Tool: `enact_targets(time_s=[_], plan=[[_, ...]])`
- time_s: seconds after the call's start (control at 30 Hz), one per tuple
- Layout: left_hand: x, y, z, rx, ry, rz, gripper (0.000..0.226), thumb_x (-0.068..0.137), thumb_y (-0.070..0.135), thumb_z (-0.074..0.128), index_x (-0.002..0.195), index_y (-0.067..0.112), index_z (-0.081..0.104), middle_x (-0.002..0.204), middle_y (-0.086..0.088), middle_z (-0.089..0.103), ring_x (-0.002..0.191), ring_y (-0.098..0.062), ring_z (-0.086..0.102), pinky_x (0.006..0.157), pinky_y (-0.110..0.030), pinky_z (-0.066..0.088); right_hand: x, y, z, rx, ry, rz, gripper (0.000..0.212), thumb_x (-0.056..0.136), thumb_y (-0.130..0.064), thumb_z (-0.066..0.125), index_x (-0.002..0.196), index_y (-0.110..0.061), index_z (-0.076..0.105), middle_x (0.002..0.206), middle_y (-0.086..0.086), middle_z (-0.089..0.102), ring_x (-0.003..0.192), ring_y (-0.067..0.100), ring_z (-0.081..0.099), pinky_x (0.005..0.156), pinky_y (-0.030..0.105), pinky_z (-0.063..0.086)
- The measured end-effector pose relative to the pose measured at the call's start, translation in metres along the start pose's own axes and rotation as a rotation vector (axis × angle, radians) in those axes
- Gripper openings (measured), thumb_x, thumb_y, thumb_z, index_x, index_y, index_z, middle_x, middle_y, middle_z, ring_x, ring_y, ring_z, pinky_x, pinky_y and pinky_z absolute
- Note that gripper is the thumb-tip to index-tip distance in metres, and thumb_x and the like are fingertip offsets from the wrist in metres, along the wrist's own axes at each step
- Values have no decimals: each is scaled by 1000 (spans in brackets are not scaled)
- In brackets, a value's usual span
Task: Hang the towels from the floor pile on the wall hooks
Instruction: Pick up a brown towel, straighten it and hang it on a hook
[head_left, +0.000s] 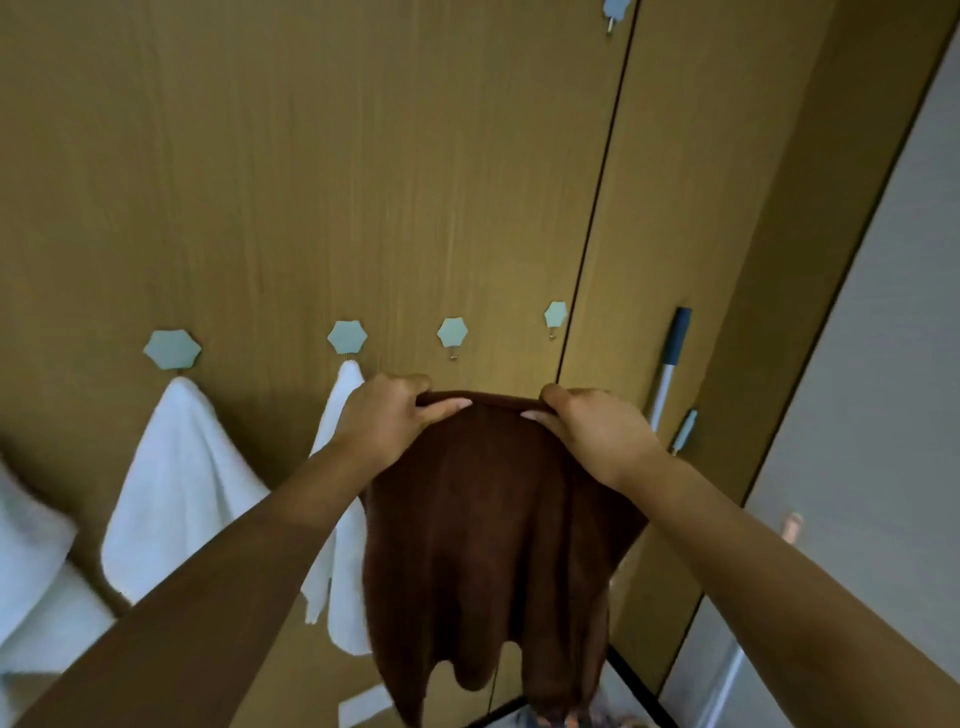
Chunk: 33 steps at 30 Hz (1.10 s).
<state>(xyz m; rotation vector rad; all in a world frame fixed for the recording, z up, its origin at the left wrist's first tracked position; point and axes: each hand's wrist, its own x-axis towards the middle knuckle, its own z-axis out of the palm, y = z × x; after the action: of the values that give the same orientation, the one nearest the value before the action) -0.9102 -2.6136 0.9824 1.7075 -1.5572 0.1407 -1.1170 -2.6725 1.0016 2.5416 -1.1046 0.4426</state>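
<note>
both hands grasping the brown towel (493, 519) by its top edge, left hand (387, 415) and right hand (597, 431), held up just below a free hook (452, 332), beside two hung white towels (176, 483).

Nothing readable here, honestly. No text, labels, brand marks, numbers or signs show up anywhere in the shot.
</note>
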Motion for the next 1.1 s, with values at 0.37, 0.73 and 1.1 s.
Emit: enact_targets(time_s=[0.37,0.73,1.1], plan=[[91,-49,71,12,47,-188,52,79,62,57,70,12,64,65,-3,63,68,-18,59,63,-31,46,99,34,67,43,51,19,50,96,-56,27,93,-14,54,65,-4,45,66,19,52,58,28,35],[142,-81,114,113,122,-175,49,89,50,51,66,8,57,55,-1,51,59,-19,54,53,-27,33,188,67,127,181,51,97,57,93,-61,27,95,-17,62,70,0,53,77,21,60,59,28,39],[156,-80,127,167,35,-485,52,84,58,54,53,16,46,55,0,49,63,-21,56,57,-27,37,228,78,152,330,-41,84,50,89,-60,43,84,-14,61,74,0,60,74,18,58,55,26,36]])
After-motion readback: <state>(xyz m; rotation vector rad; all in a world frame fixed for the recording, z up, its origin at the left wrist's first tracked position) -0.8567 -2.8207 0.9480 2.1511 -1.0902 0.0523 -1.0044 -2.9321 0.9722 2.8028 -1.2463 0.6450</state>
